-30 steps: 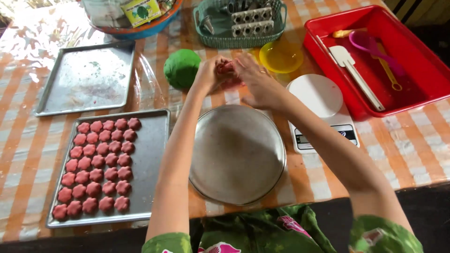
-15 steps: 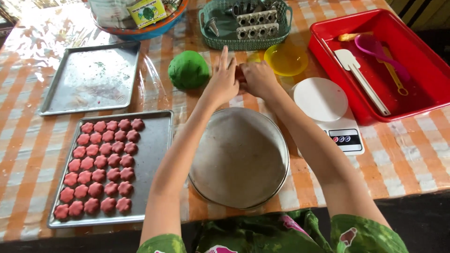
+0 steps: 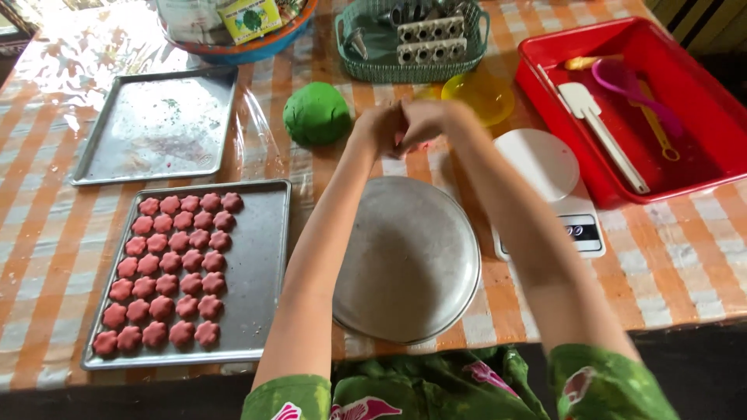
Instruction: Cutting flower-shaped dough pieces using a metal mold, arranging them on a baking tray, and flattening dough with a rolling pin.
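Observation:
My left hand (image 3: 372,128) and my right hand (image 3: 426,120) are pressed together over the checked tablecloth, just beyond a round metal plate (image 3: 405,264). A small piece of pink dough (image 3: 406,143) shows between the palms, mostly hidden. A green dough ball (image 3: 315,113) lies right beside my left hand. To the left, a baking tray (image 3: 261,264) holds several rows of pink flower-shaped dough pieces (image 3: 167,268).
An empty metal tray (image 3: 156,124) lies at the back left. A yellow bowl (image 3: 481,97) and a white kitchen scale (image 3: 545,167) sit right of my hands. A red bin (image 3: 700,159) holds a spatula (image 3: 603,136) and spoons. A green basket (image 3: 373,66) and blue bowl (image 3: 249,50) stand at the back.
My left hand, flat with fingers spread half a second ago, has closed against my right hand. Both hands stay in about the same spot by the green ball.

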